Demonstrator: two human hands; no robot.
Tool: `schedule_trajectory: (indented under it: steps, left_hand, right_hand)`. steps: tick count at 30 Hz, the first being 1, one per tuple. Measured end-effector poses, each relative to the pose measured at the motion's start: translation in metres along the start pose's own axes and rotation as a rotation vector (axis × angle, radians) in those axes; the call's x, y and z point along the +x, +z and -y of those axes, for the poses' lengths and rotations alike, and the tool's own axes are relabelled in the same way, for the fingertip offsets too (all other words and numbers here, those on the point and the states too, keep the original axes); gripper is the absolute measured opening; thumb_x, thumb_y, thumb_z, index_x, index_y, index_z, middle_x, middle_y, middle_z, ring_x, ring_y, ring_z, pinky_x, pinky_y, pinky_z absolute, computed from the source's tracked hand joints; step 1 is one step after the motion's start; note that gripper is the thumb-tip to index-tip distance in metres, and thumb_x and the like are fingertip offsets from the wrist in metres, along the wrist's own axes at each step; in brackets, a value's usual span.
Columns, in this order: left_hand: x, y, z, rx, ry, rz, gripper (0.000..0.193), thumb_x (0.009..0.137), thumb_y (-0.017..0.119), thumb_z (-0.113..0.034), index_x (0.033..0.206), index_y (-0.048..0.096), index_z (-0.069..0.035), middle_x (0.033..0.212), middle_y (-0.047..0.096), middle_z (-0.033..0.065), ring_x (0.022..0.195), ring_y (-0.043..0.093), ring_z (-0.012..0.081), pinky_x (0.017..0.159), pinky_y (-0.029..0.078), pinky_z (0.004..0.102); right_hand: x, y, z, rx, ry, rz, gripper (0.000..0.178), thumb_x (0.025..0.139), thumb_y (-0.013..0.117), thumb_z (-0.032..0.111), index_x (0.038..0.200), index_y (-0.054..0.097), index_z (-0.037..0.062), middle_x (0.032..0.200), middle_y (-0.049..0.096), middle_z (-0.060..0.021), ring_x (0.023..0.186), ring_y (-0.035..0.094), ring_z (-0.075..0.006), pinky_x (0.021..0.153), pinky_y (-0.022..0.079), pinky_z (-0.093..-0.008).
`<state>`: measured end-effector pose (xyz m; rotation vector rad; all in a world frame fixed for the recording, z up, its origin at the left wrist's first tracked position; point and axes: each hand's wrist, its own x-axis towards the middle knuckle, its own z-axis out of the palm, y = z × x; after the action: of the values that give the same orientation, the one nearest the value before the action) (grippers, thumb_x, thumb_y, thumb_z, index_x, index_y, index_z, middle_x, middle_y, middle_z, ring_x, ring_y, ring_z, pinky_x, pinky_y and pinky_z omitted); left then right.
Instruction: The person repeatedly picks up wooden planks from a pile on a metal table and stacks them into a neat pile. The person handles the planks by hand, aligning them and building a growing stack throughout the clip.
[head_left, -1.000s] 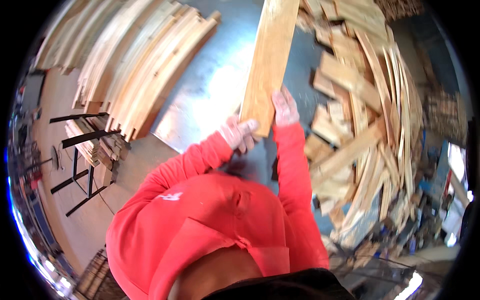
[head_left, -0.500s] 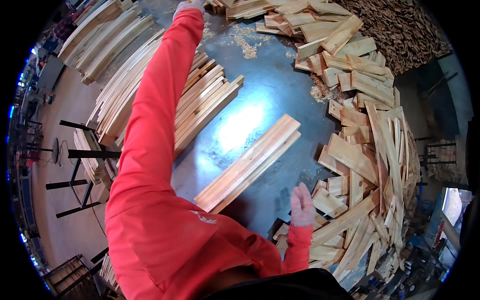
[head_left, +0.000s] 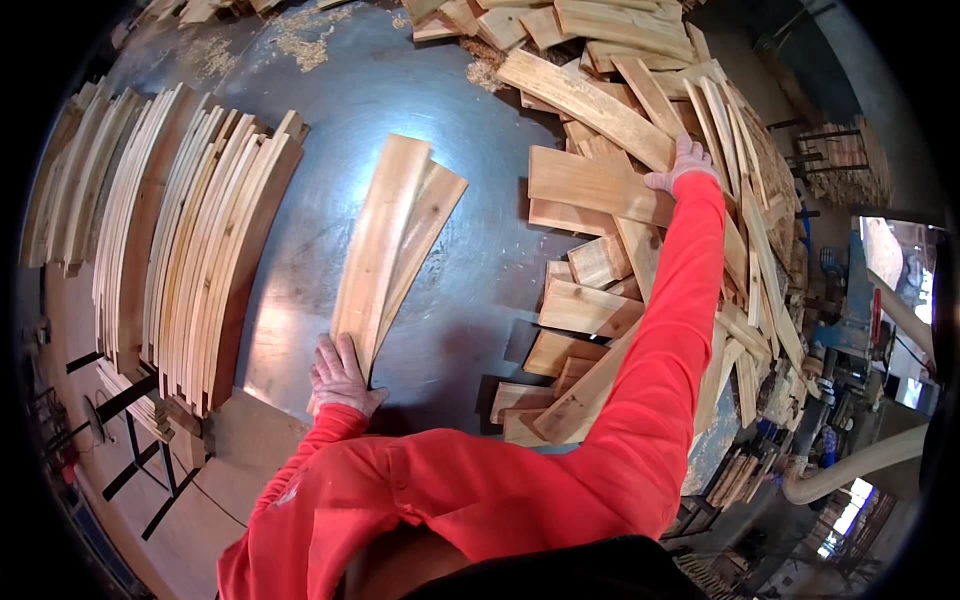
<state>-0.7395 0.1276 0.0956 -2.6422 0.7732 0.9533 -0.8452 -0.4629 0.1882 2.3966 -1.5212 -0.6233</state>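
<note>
Two wooden boards lie partly overlapped on the metal table. The upper board (head_left: 380,240) runs away from me, and the lower board (head_left: 430,225) fans out to its right. My left hand (head_left: 342,378) rests on their near end with its fingers spread and lying on the wood. Over at the right, my outstretched right hand (head_left: 688,160) is closed around the near end of a long board (head_left: 590,108) on top of the loose pile. A wide flat board (head_left: 590,183) lies just below that hand, by its thumb.
Long planks stand in a tight row (head_left: 215,240) along the left. A jumbled pile of boards (head_left: 590,305) covers the table's right side. Sawdust (head_left: 305,35) is scattered on the metal table (head_left: 480,160) at the far side. Black rack bars (head_left: 130,395) jut out at lower left.
The view has swung to the right. My left hand has come back from the far left onto the two boards, which now lie fanned. My right hand has reached out onto the pile.
</note>
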Motion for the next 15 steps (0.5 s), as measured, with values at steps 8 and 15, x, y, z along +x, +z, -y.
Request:
schedule_trajectory:
  steps: [8,15]
  left_hand:
    - [0.02,-0.004,0.01,-0.266,0.021,-0.227,0.097,0.069,0.077,-0.029,0.146,0.023,-0.008,0.138,0.04,0.022,0.125,0.043,0.0409,0.102,0.04,0.0465]
    - [0.076,0.005,0.047,-1.719,0.556,0.837,0.094,0.069,0.081,-0.045,0.14,0.037,-0.003,0.121,0.056,0.0186,0.095,0.064,0.0288,0.08,0.056,0.0403]
  right_hand:
    - [-0.012,0.046,-0.024,0.399,-0.184,0.232,0.1,0.07,0.075,0.058,0.142,0.039,0.0012,0.138,0.048,-0.0231,0.129,0.046,-0.0354,0.108,0.035,-0.039]
    - [-0.135,0.09,0.031,1.893,-0.077,0.46,0.055,0.085,0.068,0.037,0.129,0.057,0.0059,0.101,0.065,-0.008,0.085,0.063,-0.0192,0.079,0.052,-0.0296]
